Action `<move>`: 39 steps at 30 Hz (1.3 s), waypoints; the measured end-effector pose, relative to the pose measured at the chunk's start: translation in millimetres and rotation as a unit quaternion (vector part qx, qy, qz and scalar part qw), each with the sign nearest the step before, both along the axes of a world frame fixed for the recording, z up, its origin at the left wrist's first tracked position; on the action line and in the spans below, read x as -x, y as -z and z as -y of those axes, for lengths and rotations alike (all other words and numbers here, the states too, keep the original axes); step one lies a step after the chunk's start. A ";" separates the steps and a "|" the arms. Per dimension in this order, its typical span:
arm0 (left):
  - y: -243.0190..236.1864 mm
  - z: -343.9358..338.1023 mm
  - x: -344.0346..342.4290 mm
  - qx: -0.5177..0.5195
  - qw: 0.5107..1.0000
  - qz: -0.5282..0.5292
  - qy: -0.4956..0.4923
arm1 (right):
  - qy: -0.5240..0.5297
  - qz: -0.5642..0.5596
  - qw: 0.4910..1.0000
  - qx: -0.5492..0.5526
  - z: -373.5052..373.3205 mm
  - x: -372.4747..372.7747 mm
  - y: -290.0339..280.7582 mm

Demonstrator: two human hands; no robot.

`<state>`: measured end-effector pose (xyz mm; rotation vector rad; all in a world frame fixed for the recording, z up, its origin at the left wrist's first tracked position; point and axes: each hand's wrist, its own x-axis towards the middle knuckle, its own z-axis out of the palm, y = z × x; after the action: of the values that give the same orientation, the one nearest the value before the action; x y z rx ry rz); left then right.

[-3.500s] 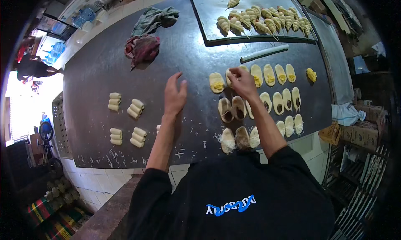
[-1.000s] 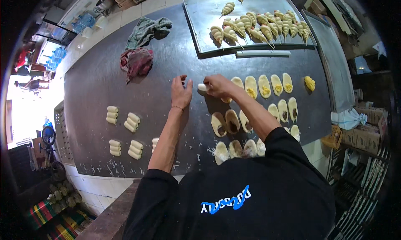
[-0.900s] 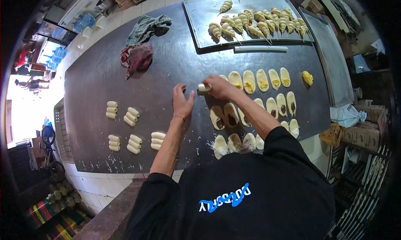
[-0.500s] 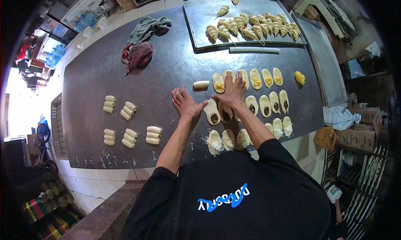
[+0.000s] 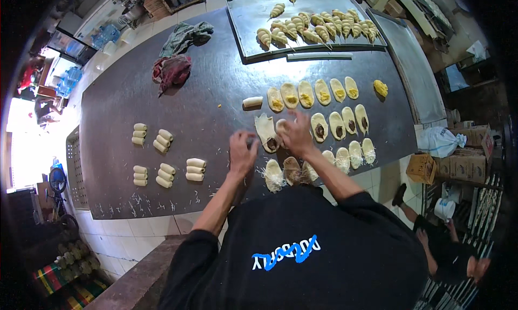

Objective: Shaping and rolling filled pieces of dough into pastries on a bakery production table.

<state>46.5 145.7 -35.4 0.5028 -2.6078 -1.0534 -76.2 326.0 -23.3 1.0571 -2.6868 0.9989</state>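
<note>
On the dark tabletop, my left hand (image 5: 244, 152) is beside the leftmost chocolate-filled dough oval (image 5: 265, 128), its fingers bent and a gap between thumb and forefinger. That oval's far end is spread wide with a ragged edge. My right hand (image 5: 298, 136) is over the same row, fingers apart, partly covering another dough oval (image 5: 281, 126); whether it touches this piece I cannot tell. Farther back runs a row of ovals with yellow filling (image 5: 306, 96). Nearer me lie ovals topped with white shreds (image 5: 274, 175). One rolled dough piece (image 5: 252, 102) sits left of the yellow-filled row.
Stacked dough rolls (image 5: 195, 170) lie at left. A metal tray (image 5: 248, 19) of spiral dough pieces stands at the back, near a pale bar (image 5: 319, 56). Green (image 5: 186, 38) and red cloths (image 5: 171, 73) lie farther left. A yellow lump (image 5: 380, 88) is at right. Another person (image 5: 445, 245) is at lower right.
Both hands have drawn back toward me from the dough, fingers more bent. The leftmost chocolate-filled oval's far end is now wider and flatter. Another person has come into view at lower right.
</note>
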 end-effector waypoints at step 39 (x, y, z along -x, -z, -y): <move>-0.8 25.2 60.9 0.088 0.991 -0.050 0.093 | -0.027 0.041 0.999 0.008 19.1 21.1 -11.7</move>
<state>-14.4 120.5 -34.7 0.1644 -2.6640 -0.8651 -97.3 306.9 -11.6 1.1163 -2.7226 1.0953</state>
